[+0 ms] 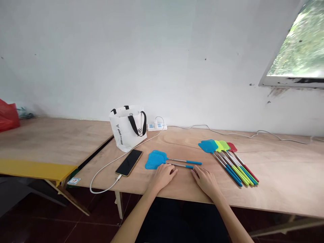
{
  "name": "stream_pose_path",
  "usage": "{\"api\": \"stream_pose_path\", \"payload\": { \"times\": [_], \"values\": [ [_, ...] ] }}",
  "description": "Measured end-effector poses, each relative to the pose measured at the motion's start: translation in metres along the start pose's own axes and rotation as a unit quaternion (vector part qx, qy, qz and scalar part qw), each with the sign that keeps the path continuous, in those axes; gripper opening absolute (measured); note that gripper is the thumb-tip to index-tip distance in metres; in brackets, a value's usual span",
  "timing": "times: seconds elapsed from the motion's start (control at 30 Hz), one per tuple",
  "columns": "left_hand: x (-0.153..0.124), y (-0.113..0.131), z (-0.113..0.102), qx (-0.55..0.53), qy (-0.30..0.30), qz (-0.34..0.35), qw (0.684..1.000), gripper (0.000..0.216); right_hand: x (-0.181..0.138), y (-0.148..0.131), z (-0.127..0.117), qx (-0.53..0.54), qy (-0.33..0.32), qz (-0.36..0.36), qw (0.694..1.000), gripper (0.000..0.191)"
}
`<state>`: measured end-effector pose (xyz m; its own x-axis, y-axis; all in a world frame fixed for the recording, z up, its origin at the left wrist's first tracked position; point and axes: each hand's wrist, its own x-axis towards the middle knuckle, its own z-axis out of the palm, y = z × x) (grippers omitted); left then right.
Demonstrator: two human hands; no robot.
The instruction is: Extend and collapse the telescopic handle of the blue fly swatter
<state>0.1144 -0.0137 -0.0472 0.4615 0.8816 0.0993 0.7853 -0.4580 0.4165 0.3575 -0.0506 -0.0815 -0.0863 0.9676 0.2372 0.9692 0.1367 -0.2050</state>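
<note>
near the front edge of the worktop, abt mid-span, i see two blue fly swatters lying flat, heads stacked to the left, handles running right, long axis roughly parallel to that edge. both hands sit just behind them on the near side. left hand rests palm down, fingers loose, tips touching or v. close to the nearer shaft by the heads. right hand also flat & loose, fingertips at the blue grip ends. neither grasps anything. swatters lie straight ahead of both hands; left is nearer the heads, right nearer the grips. more swatters fan out toward the right, apart. phone and tote bag left.
</note>
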Motion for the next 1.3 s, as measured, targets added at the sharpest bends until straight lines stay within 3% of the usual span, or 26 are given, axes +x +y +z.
{"api": "stream_pose_path", "payload": {
  "times": [0.33, 0.63, 0.93, 1.07, 1.3],
  "values": [
    [0.0006, -0.0014, 0.0022, 0.000, 0.001, -0.001, 1.000, 0.038, -0.0003, 0.0026, 0.0020, 0.009, 0.015, -0.006, 1.000, 0.034],
    [0.0024, -0.0038, 0.0068, -0.005, 0.004, 0.004, 1.000, 0.039, 0.0007, -0.0014, -0.0023, 0.004, -0.012, 0.001, 1.000, 0.032],
    [0.0008, -0.0046, 0.0054, -0.011, 0.006, 0.004, 1.000, 0.038, -0.0008, 0.0037, 0.0029, 0.022, 0.030, -0.015, 0.999, 0.035],
    [0.0016, -0.0045, 0.0066, 0.004, 0.008, 0.007, 1.000, 0.040, -0.0003, 0.0022, 0.0024, 0.019, 0.007, -0.004, 1.000, 0.033],
    [0.0014, -0.0043, 0.0062, -0.003, 0.009, 0.006, 1.000, 0.039, -0.0003, 0.0033, 0.0050, 0.043, 0.027, -0.015, 0.999, 0.038]
  ]
}}
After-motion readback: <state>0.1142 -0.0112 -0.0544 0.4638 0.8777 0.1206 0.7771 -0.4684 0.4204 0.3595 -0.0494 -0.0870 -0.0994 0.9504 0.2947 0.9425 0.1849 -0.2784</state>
